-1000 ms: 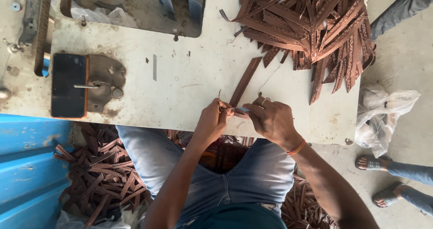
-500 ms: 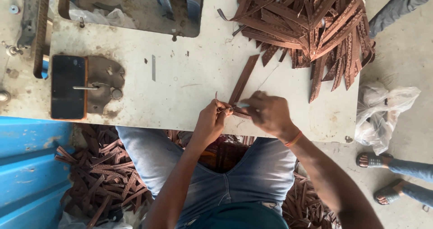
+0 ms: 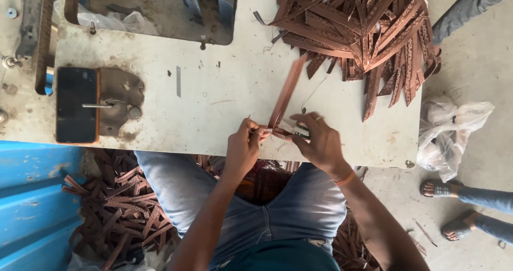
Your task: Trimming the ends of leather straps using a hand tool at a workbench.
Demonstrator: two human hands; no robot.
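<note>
While the person sat at the white table (image 3: pixel 214 97), the left hand (image 3: pixel 243 145) pinched the near end of a brown strip (image 3: pixel 286 92) that lay at the table's front edge, pointing away toward the pile of strips (image 3: pixel 363 30). The right hand (image 3: pixel 320 143) was closed around a small pale tool (image 3: pixel 301 130), touching the same end. A dark phone (image 3: pixel 76 104) lay far left

Strip pile (image 3: pixel 363 30) lies on the table's (image 3: pixel 214 100) far right — phone (image 3: pixel 76 112) at its left.
</note>
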